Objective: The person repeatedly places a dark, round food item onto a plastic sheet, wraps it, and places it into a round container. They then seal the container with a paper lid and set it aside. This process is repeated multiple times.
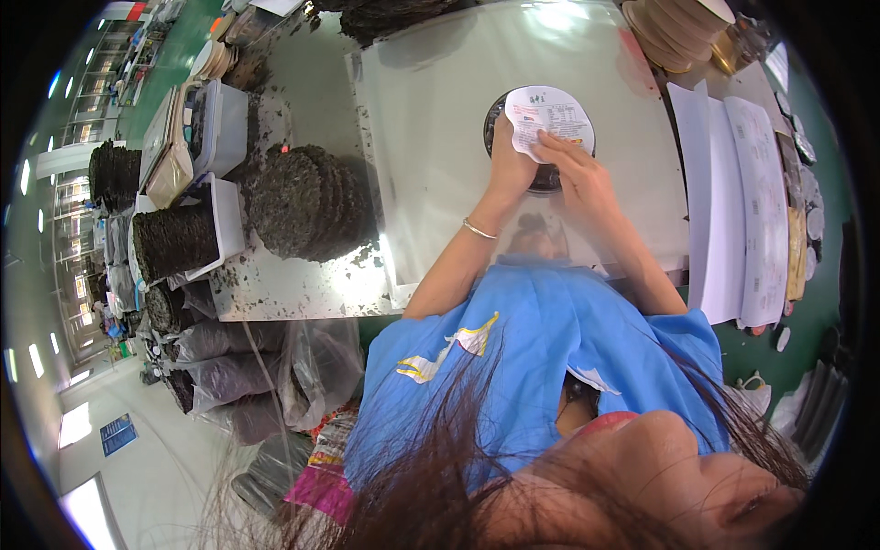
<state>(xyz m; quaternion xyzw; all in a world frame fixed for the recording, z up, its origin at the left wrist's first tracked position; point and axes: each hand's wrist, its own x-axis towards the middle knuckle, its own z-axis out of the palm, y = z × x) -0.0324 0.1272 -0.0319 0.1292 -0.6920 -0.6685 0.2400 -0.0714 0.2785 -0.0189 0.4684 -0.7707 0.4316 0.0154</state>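
A round white paper label (553, 110) with printed writing lies over a dark round pack (496, 103) with a shiny surface, on the pale work table. My left hand (512, 155) is at the near left side of the pack, and its fingertips are hidden under the label. My right hand (581, 172) has its fingers on the label's lower part; the thumb is not clearly visible. The label sits off-centre towards the right, leaving the pack's dark left rim and near edge exposed.
Left of the work sheet (447, 220) stands a stack of dark dried seaweed discs (302, 203), with crumbs around. Further left are a white bin (230, 216) and a grey bin (227, 130). White label sheets (760, 206) lie right. Round discs (677, 31) are stacked at the far right.
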